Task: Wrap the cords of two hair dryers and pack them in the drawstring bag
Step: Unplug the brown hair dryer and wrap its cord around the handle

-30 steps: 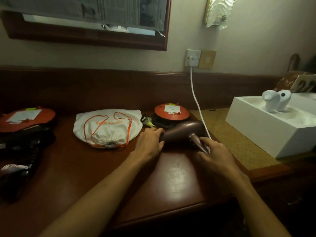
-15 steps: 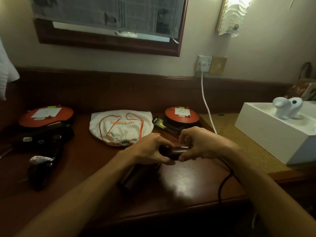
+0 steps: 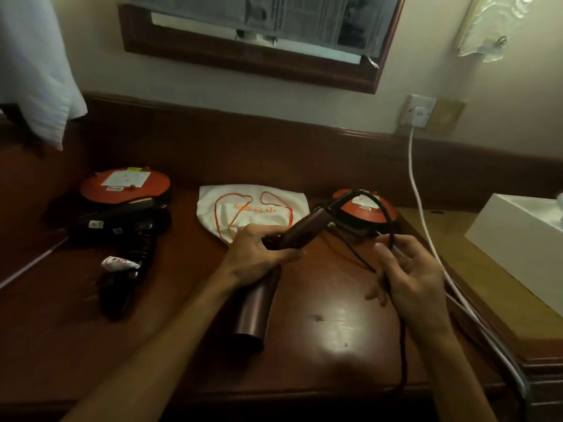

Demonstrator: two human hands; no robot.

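Left fingers (image 3: pixel 275 257): curling round the handle of the brown hair dryer (image 3: pixel 283 260), thumb lying along its underside, clamped on it.
Left hand (image 3: pixel 259 257): holding the dryer above the wooden desk (image 3: pixel 335 327), handle slanting up to the right, barrel pointing down toward the near edge.
Right fingers (image 3: pixel 384 254): pinching the black cord (image 3: pixel 382 217) between thumb and forefinger, the other fingers spreading loosely apart.
Right hand (image 3: pixel 411 272): hovering just right of the dryer.
Black cord: arching from the handle's end over to the right hand, then trailing down over the desk's front edge.
Drawstring bag (image 3: pixel 253 208): lying flat, white with orange strings, just behind the left hand.
Black hair dryer (image 3: pixel 125 236): lying well to the left, near an orange disc (image 3: pixel 125 185).
White cable (image 3: pixel 426 226): running from the wall socket (image 3: pixel 419 111) past the right hand.
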